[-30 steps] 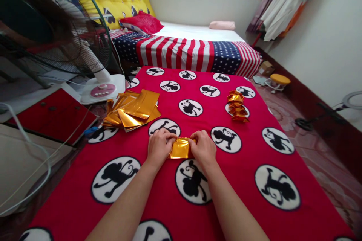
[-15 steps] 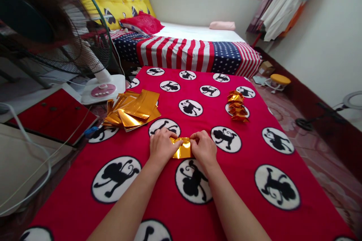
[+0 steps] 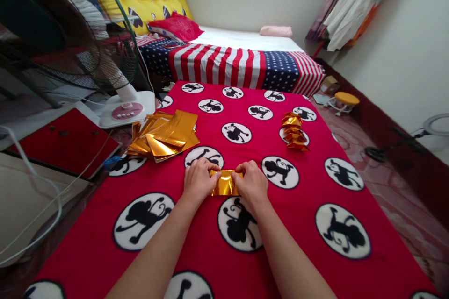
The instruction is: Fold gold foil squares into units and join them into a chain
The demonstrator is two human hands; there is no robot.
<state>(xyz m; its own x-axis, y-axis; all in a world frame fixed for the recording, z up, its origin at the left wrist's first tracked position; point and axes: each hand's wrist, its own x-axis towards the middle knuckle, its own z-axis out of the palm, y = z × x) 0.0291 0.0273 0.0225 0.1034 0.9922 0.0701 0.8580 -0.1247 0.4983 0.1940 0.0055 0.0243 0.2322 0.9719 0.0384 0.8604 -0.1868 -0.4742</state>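
Note:
A small folded strip of gold foil paper point(image 3: 225, 184) lies on the red cloth with black monkey prints point(image 3: 210, 147). My left hand point(image 3: 199, 179) pinches its left end, thumb on top. At the right end, my right hand point(image 3: 253, 180) is closed on the same strip. Beyond my left hand, a loose pile of gold foil sheets point(image 3: 164, 133) is fanned out on the cloth. Farther off to the right stands a row of folded gold pieces point(image 3: 294, 131), several of them nested together.
A standing fan point(image 3: 126, 107) is at the left, beside a red panel point(image 3: 66, 140) and white cables. Behind the cloth-covered surface is a bed point(image 3: 224, 65). A yellow stool point(image 3: 346, 99) stands on the floor at the right.
My left thumb has shifted a little left, toward the end of the strip. My right thumb and fingers have moved slightly inward over the right end.

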